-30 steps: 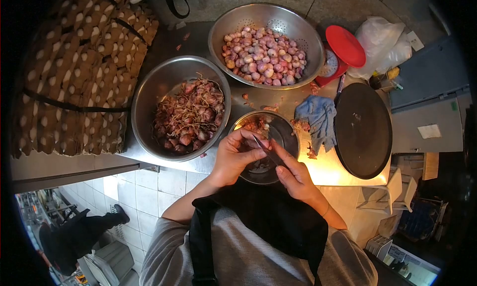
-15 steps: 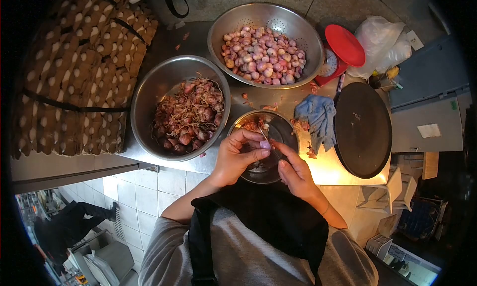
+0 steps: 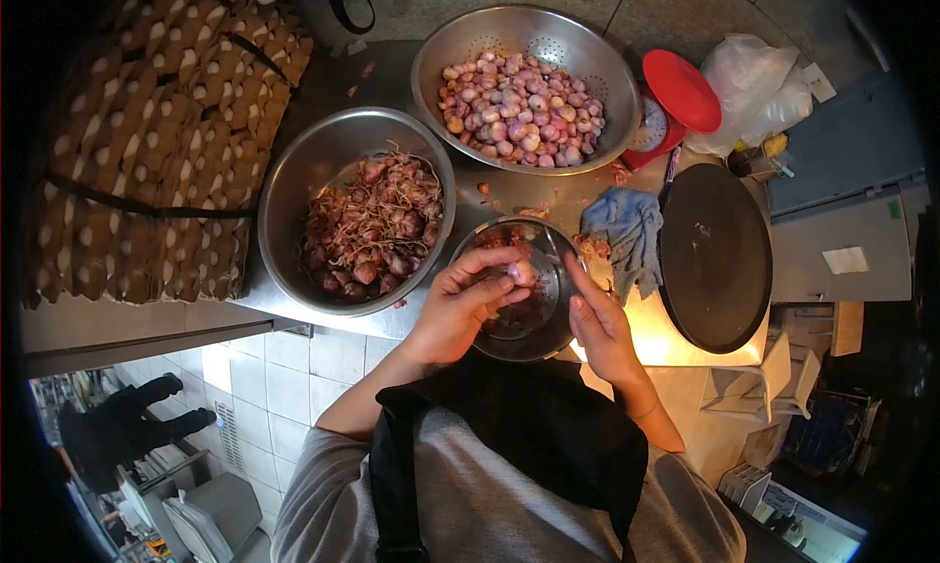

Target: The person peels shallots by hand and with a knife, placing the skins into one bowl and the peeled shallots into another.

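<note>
Over a small steel bowl (image 3: 509, 345), my left hand (image 3: 460, 304) pinches a pinkish shallot (image 3: 523, 272) between thumb and fingers. My right hand (image 3: 602, 318) grips a small knife (image 3: 556, 243), its blade pointing up and away, just right of the shallot and apart from it. Reddish skins lie inside the small bowl. To the left, a large steel bowl (image 3: 284, 186) holds unpeeled shallots (image 3: 372, 225) with dry roots. Behind, a steel colander (image 3: 431, 64) holds many peeled shallots (image 3: 519, 108).
A blue cloth (image 3: 627, 232) and a round black tray (image 3: 715, 259) lie at the right. Behind them stand a red scale (image 3: 681, 91) and plastic bags (image 3: 749, 83). Egg trays (image 3: 157, 142) are stacked at the left. Another person (image 3: 113, 431) is at the lower left.
The knife and my right hand have moved right, away from the shallot, and the blade has tilted. The shallot shows turned in my left hand. The other person has shifted stance.
</note>
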### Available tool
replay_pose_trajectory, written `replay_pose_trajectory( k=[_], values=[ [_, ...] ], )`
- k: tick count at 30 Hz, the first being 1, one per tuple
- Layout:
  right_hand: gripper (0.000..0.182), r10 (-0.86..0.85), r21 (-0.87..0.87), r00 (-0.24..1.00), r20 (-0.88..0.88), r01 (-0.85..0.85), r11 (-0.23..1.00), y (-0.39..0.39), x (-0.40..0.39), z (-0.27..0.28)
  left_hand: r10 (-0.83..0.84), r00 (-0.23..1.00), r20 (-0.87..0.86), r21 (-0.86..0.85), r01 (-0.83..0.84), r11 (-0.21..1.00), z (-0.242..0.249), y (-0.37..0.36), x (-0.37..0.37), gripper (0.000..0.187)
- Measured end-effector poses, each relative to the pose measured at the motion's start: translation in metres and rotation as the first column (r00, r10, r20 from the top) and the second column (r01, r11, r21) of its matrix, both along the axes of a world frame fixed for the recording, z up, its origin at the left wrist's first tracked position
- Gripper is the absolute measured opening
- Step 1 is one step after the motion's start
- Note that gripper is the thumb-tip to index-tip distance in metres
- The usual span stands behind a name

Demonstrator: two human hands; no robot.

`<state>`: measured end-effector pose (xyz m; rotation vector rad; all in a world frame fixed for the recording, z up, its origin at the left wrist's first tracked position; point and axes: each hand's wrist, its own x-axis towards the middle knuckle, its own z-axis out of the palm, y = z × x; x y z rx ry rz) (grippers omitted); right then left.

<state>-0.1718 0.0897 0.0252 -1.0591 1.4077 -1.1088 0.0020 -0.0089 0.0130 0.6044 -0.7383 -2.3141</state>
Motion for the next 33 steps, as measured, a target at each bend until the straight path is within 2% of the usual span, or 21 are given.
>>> replay_pose_trajectory(
  k=[1, 2, 4, 5, 8, 14, 20, 22, 24, 28, 33],
  values=[
    [0.043, 0.012, 0.06, 1.0, 0.017, -0.013, 0.998, 0.002, 0.0, 0.0, 0.009, 1.0, 0.007, 0.002, -0.009, 1.0, 0.0, 0.0, 0.0, 0.027],
    [0.043, -0.014, 0.163, 0.994, 0.11, -0.004, 0.987, 0.004, 0.002, 0.003, 0.02, 1.0, 0.015, 0.003, -0.02, 1.0, 0.0, 0.0, -0.001, 0.027],
    [0.044, -0.012, 0.258, 0.984, 0.177, -0.035, 0.965, 0.005, 0.005, 0.008, 0.039, 0.999, 0.026, -0.008, -0.039, 0.999, 0.0, 0.0, -0.002, 0.027],
    [0.044, 0.024, 0.253, 0.988, 0.153, -0.063, 0.965, 0.006, 0.006, 0.011, 0.046, 0.999, 0.029, -0.019, -0.045, 0.999, -0.001, 0.002, -0.002, 0.027],
    [0.044, 0.096, -0.013, 0.995, -0.039, -0.097, 0.995, 0.004, 0.013, 0.008, 0.039, 0.999, 0.037, -0.023, -0.038, 0.999, -0.001, 0.004, -0.004, 0.024],
    [0.04, 0.085, -0.201, 0.947, -0.311, -0.153, 0.968, -0.002, 0.016, 0.008, 0.063, 0.998, 0.031, -0.014, -0.063, 0.998, -0.005, 0.005, -0.004, 0.024],
    [0.038, 0.062, -0.158, 0.96, -0.272, -0.108, 0.981, -0.001, 0.013, 0.008, 0.07, 0.997, 0.037, -0.01, -0.07, 0.998, -0.004, 0.005, -0.004, 0.019],
    [0.038, 0.048, -0.08, 0.99, -0.132, -0.059, 0.995, 0.002, 0.013, 0.006, 0.071, 0.996, 0.046, -0.005, -0.071, 0.997, -0.003, 0.005, -0.004, 0.019],
    [0.038, 0.046, -0.06, 0.996, -0.082, -0.051, 0.997, 0.003, 0.015, 0.005, 0.085, 0.995, 0.051, -0.002, -0.085, 0.996, -0.002, 0.004, -0.005, 0.018],
    [0.038, 0.069, -0.088, 0.988, -0.139, -0.082, 0.993, 0.002, 0.017, 0.004, 0.077, 0.996, 0.041, -0.009, -0.076, 0.997, -0.002, 0.004, -0.005, 0.018],
    [0.038, 0.005, -0.059, 0.995, -0.095, -0.011, 0.998, -0.001, 0.011, -0.004, -0.01, 1.0, 0.0, 0.005, 0.01, 1.0, 0.001, 0.002, 0.0, 0.025]
  ],
)
